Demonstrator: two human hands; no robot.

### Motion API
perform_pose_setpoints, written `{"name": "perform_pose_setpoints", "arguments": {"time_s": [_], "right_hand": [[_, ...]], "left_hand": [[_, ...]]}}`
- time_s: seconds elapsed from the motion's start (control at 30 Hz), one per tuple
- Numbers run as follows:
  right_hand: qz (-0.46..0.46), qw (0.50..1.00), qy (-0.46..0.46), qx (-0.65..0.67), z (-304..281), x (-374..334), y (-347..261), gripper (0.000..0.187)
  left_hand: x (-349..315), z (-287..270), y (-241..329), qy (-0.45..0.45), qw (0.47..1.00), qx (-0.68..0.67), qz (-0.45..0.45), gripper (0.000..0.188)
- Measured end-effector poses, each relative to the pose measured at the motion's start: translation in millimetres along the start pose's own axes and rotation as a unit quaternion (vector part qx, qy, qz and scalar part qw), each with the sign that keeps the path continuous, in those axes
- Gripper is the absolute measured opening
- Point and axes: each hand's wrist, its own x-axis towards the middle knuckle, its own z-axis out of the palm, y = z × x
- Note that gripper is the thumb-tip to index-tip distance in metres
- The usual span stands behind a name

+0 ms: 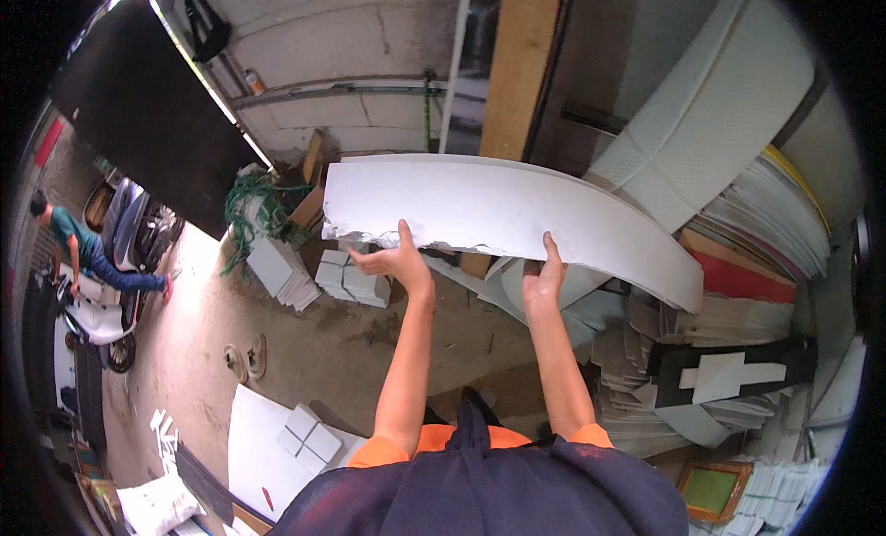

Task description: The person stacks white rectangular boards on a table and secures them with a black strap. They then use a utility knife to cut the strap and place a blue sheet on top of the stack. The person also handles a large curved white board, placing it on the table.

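A long white panel (480, 199) with a bowed far edge stretches out in front of me, off the floor. Its near edge looks chipped and torn toward the left, and a second layer seems to show along its far edge. My left hand (401, 267) grips the near edge left of the middle, thumb on top and fingers partly beneath. Farther right along the same edge, my right hand (544, 276) holds on with its thumb up over the face; most of its fingers are hidden under the panel.
White stacks (353, 278) and tangled green netting (254, 208) lie ahead left. Piled sheets (637, 379) crowd the right, below a leaning quilted white sheet (701, 102). Sandals (245, 359) lie on the floor. Far left, a person (78, 245) stands by a white scooter (97, 315).
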Motion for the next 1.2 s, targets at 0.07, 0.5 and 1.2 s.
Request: {"name": "perform_pose_setpoints", "arguments": {"time_s": [0.07, 0.5, 1.2], "right_hand": [[0.008, 1.0, -0.005, 0.001, 11.6, -20.1, 16.3, 0.045], [0.043, 0.999, -0.03, 0.017, -7.0, -26.2, 77.5, 0.032], [0.13, 0.988, -0.084, -0.001, 32.4, -152.7, 174.9, 0.034]], "left_hand": [[12.6, -4.2, -2.1, -0.005, 0.978, -0.133, -0.161, 0.078], [3.5, -4.0, -9.2, -0.294, 0.8, -0.292, -0.433, 0.027], [181.4, -162.3, -34.4, -0.086, 0.848, -0.361, -0.378, 0.026]]}}
